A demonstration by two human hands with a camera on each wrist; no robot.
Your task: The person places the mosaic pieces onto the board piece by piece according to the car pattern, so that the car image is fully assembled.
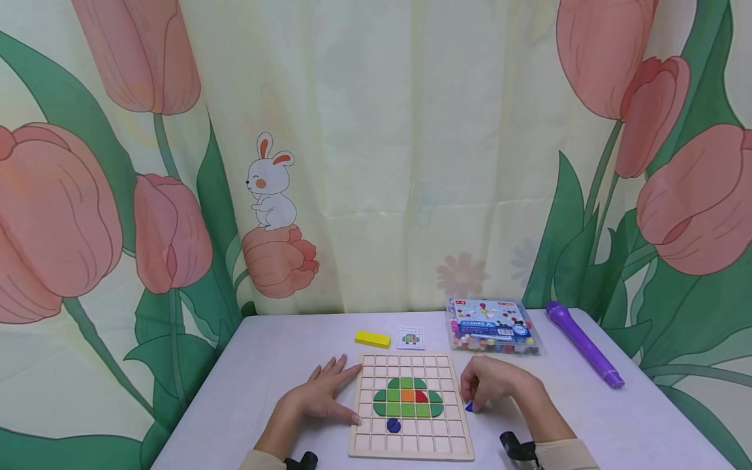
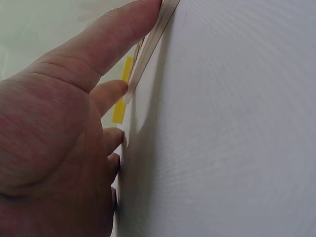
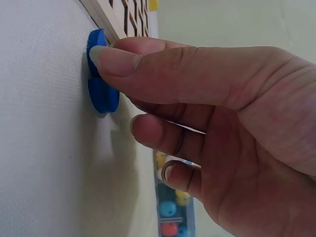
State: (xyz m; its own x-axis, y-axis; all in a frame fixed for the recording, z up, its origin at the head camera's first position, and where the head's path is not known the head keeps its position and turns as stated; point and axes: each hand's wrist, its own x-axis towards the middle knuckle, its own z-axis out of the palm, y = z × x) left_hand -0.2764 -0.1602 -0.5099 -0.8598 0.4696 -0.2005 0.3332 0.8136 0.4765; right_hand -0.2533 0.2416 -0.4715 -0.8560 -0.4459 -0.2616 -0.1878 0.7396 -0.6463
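Note:
A wooden grid board point(image 1: 411, 450) lies on the table. Green, orange and red pieces point(image 1: 407, 397) form a rounded pattern in its middle, and a blue round of two pieces point(image 1: 393, 425) sits lower left of that. My left hand point(image 1: 320, 391) spreads its fingers at the board's left side, with the thumb point(image 2: 133, 19) on the frame and index fingertip near the upper corner. Just right of the board, my right hand point(image 1: 493, 383) pinches a blue curved piece point(image 3: 96, 42) between thumb and index finger, low over the tabletop. Another blue piece point(image 3: 103, 96) shows just beside it.
Behind the board lie a yellow block point(image 1: 373, 339) and a small pattern card point(image 1: 410, 338). A clear plastic case point(image 1: 493, 326) of coloured beads stands at the back right, with a purple marker-like stick point(image 1: 584, 344) beside it. A tulip-printed curtain point(image 1: 364, 163) hangs behind the table.

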